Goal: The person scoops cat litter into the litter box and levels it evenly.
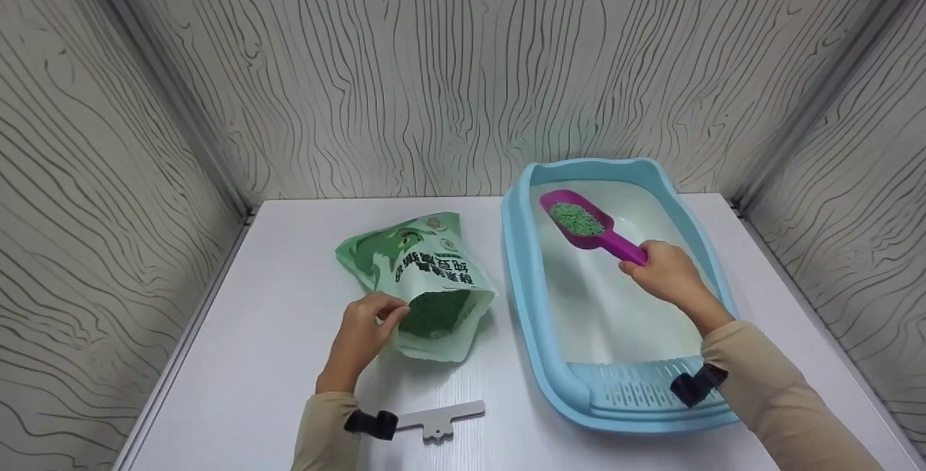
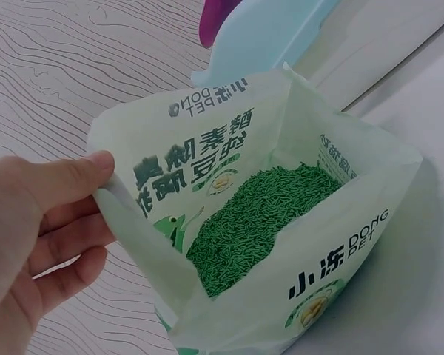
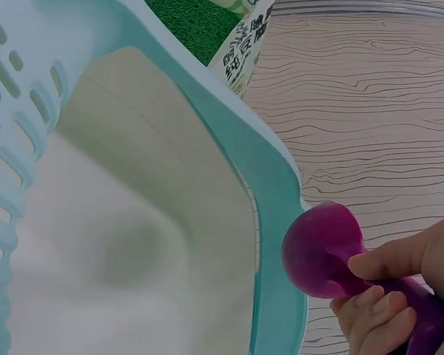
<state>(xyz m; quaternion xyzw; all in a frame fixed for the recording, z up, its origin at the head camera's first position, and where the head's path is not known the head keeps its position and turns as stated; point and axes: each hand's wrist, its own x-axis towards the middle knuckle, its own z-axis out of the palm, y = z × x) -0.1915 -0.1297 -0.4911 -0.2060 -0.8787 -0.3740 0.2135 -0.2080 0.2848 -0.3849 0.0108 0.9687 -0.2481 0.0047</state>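
My right hand grips the handle of a purple scoop and holds it over the far part of a light-blue litter box. Green pellet litter fills the scoop's bowl. In the right wrist view only the underside of the scoop shows, hiding its load. My left hand pinches the edge of the open mouth of a green-and-white litter bag, thumb and forefinger on the rim. Inside the bag, in the left wrist view, lie many green pellets.
A grey sealing clip lies on the white table in front of the bag. The litter box has a slotted step at its near end and a white floor. Wood-grain panels stand behind and at both sides.
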